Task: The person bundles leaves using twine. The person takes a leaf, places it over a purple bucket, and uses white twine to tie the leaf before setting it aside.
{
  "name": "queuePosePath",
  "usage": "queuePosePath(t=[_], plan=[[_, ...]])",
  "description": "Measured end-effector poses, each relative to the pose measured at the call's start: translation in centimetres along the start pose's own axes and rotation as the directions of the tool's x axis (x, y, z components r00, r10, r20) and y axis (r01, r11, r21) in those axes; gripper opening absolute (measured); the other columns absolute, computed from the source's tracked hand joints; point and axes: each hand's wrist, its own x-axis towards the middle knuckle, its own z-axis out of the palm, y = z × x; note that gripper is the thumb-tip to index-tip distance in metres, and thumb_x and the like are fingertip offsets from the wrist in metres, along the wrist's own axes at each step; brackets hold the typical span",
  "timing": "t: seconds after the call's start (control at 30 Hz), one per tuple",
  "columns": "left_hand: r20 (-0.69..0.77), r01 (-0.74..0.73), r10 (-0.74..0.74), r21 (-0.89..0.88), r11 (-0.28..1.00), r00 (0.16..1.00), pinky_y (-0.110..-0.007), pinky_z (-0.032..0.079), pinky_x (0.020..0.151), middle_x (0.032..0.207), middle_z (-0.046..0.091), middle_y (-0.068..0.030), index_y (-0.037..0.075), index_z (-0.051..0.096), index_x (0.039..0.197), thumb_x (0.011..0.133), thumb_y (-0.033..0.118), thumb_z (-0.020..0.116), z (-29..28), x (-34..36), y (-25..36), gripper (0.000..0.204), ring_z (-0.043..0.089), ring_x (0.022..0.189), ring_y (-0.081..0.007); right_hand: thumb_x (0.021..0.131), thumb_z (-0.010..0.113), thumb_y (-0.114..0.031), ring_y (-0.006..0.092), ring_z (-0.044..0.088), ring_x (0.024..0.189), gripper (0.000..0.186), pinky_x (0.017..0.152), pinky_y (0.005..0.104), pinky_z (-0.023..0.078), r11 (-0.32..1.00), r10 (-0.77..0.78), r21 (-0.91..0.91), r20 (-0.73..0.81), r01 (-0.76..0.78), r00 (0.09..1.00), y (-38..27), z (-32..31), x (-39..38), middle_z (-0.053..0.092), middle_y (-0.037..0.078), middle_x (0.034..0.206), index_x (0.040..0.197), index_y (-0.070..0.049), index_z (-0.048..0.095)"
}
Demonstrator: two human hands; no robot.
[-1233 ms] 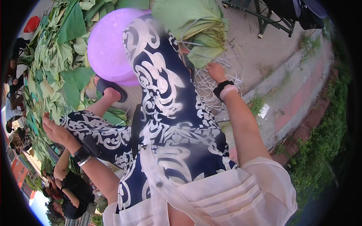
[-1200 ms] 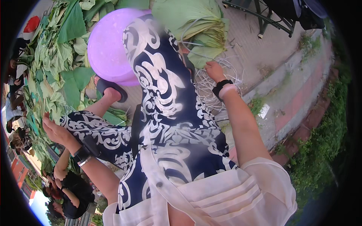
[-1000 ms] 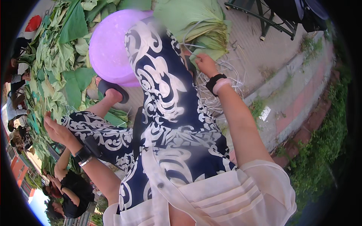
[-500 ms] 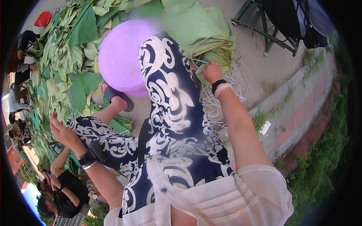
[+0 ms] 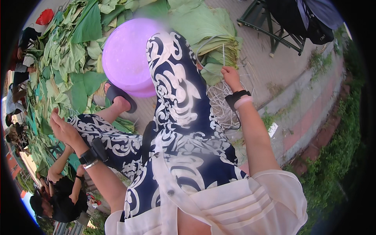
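Observation:
My right hand (image 5: 232, 78) is closed on a thin pale cord (image 5: 223, 55), whose end stands up past the fingers. Just beyond it lies a bundle of large green leaves (image 5: 205, 29), folded edges toward me. A curved length of pale cord arcs beside the bundle's near left side, partly hidden by my knee. Below the right hand a loose tangle of white cord (image 5: 224, 102) is heaped on the ground. Over my left thigh my left hand (image 5: 64, 128) hovers with its fingers stretched out, holding nothing.
A lilac round tub (image 5: 127, 58) stands beyond my knees. Leaves (image 5: 64, 55) are spread across the left. Far right are a dark folding stool (image 5: 270, 29) with a bag (image 5: 319, 29), and a low kerb (image 5: 313, 121). Several people (image 5: 64, 192) sit at the left.
My right hand has drawn back from the leaf bundle toward me and slightly right, and the cord's end now shows upright above it. The left hand has barely moved.

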Motion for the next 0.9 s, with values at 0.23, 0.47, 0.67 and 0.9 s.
queuePosePath(t=[0.23, 0.47, 0.67, 0.9], plan=[[-0.007, -0.024, 0.023, -0.053, 0.998, 1.0, -0.028, 0.043, 0.082, 0.107, 0.063, -0.0104, -0.001, 0.058, 0.111, 0.095, 0.03, 0.042, 0.0, 0.2, -1.1, 0.039, 0.058, 0.099, -0.0197, 0.082, 0.06, -0.026, 0.0224, 0.062, 0.089, 0.033, 0.081, 0.0305, 0.045, 0.891, 0.179, 0.426, -0.015, -0.155, 0.984, -4.2, -6.7, 1.6, 0.067, 0.012, 0.094, 0.099, 0.001, 0.066], [-0.017, -0.053, 0.051, -0.097, 0.994, 0.999, -0.028, 0.042, 0.087, 0.104, 0.064, -0.0135, -0.004, 0.059, 0.107, 0.094, 0.028, 0.045, -0.5, 0.3, -2.1, 0.038, 0.059, 0.097, -0.02, 0.086, 0.06, -0.026, 0.014, 0.057, 0.098, 0.033, 0.084, 0.0284, 0.044, 0.759, 0.06, 0.649, 0.012, -0.053, 0.998, -12.6, -13.3, 2.1, 0.064, 0.004, 0.104, 0.108, -0.003, 0.064], [-0.06, 0.003, -0.011, -0.13, 0.991, 0.998, -0.029, 0.043, 0.084, 0.1, 0.065, -0.0116, -0.001, 0.061, 0.105, 0.093, 0.031, 0.047, -0.7, -0.1, -2.2, 0.037, 0.059, 0.095, -0.0197, 0.086, 0.059, -0.021, 0.0122, 0.058, 0.094, 0.029, 0.079, 0.0262, 0.045, 0.663, -0.195, 0.723, -0.082, 0.193, 0.977, -20.7, -16.8, 1.1, 0.064, 0.004, 0.101, 0.105, -0.001, 0.065], [-0.107, -0.045, 0.035, -0.089, 0.995, 0.994, -0.029, 0.043, 0.082, 0.098, 0.066, -0.0098, 0.0, 0.063, 0.103, 0.092, 0.031, 0.049, -1.1, -0.4, -2.4, 0.036, 0.06, 0.09, -0.0195, 0.088, 0.056, -0.021, 0.0116, 0.058, 0.088, 0.028, 0.077, 0.0247, 0.045, 0.581, -0.334, 0.762, -0.099, 0.287, 0.937, -29.1, -19.5, -1.2, 0.064, 0.005, 0.097, 0.106, 0.001, 0.063]])
